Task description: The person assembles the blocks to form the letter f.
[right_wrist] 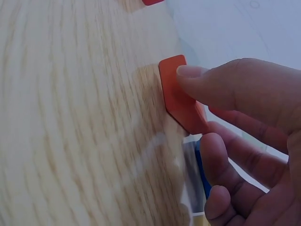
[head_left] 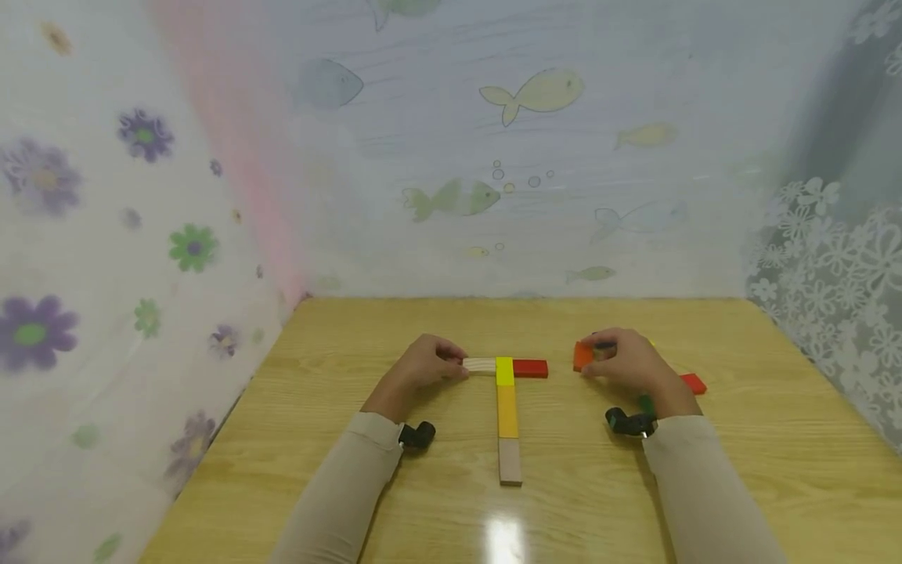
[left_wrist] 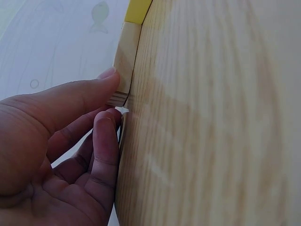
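A T shape of flat blocks lies mid-table. Its top row has a pale wooden block point(head_left: 481, 366), a bright yellow block point(head_left: 504, 371) and a red block point(head_left: 531, 368). Below the yellow one run an amber block point(head_left: 507, 411) and a light brown block point(head_left: 510, 460). My left hand point(head_left: 433, 362) pinches the pale block's left end, thumb on its near side. To the right of the red block, with a gap between, my right hand point(head_left: 623, 360) holds an orange block point(right_wrist: 178, 89) by thumb and fingers. A blue block point(right_wrist: 203, 169), partly hidden, is behind those fingers.
Another red block point(head_left: 694, 383) lies right of my right wrist, and a green block point(head_left: 646, 404) is partly covered by it. Behind the wooden table point(head_left: 352, 329) stands a wall point(head_left: 423, 258) with fish drawings. Patterned sheets hang at both sides.
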Demonstrator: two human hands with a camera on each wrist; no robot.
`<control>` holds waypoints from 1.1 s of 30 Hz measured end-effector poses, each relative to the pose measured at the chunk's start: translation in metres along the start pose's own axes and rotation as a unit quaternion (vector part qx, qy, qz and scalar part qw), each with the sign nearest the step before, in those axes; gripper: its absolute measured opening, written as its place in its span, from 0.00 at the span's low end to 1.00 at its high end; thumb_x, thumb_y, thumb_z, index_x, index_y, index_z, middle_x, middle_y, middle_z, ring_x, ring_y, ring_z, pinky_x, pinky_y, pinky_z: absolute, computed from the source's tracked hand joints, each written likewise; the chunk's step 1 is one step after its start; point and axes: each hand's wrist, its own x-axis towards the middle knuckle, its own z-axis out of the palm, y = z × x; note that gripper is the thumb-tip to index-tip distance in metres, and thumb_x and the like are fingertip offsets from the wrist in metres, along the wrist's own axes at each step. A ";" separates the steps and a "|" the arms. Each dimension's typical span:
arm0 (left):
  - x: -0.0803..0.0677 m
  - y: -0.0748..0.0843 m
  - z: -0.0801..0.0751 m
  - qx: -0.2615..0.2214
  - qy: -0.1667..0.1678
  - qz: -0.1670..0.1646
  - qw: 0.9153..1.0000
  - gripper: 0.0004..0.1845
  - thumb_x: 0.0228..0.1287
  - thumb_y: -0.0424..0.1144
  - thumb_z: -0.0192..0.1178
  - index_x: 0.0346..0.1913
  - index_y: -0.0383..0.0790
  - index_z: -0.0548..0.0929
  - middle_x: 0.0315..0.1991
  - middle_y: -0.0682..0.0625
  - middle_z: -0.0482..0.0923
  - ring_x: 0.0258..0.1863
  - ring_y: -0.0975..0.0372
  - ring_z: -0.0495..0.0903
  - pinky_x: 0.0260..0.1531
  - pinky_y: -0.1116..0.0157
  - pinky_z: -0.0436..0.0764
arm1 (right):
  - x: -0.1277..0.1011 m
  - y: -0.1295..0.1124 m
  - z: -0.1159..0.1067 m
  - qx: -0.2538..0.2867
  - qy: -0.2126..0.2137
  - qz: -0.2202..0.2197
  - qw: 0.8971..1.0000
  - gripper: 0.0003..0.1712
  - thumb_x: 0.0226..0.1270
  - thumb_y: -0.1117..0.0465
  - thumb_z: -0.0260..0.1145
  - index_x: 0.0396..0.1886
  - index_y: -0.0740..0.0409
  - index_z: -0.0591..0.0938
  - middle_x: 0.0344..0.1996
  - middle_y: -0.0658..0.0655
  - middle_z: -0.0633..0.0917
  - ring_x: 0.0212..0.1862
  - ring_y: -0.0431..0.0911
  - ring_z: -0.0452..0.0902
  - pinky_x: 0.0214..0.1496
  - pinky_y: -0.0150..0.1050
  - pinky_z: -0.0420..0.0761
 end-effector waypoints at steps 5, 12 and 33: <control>0.000 0.000 0.000 0.003 0.000 -0.003 1.000 0.15 0.62 0.39 0.76 0.51 0.43 0.90 0.44 0.50 0.85 0.41 0.59 0.80 0.46 0.63 0.80 | 0.000 0.000 -0.001 0.001 -0.005 -0.001 1.000 0.34 0.59 0.54 0.80 0.65 0.57 0.83 0.66 0.66 0.80 0.55 0.56 0.82 0.57 0.53 0.82; 0.001 -0.003 0.000 -0.005 -0.001 -0.006 1.000 0.15 0.61 0.39 0.76 0.51 0.42 0.90 0.43 0.50 0.85 0.41 0.59 0.79 0.47 0.63 0.80 | -0.001 0.001 0.001 0.007 -0.010 -0.003 1.000 0.33 0.61 0.54 0.79 0.65 0.58 0.83 0.61 0.65 0.82 0.54 0.54 0.82 0.55 0.50 0.82; 0.003 -0.004 -0.001 -0.009 -0.004 0.015 1.000 0.16 0.61 0.38 0.76 0.51 0.41 0.90 0.43 0.50 0.86 0.40 0.61 0.80 0.45 0.64 0.81 | 0.009 -0.010 -0.001 0.005 0.016 0.000 1.000 0.32 0.63 0.54 0.78 0.66 0.56 0.82 0.53 0.63 0.87 0.54 0.55 0.84 0.57 0.54 0.83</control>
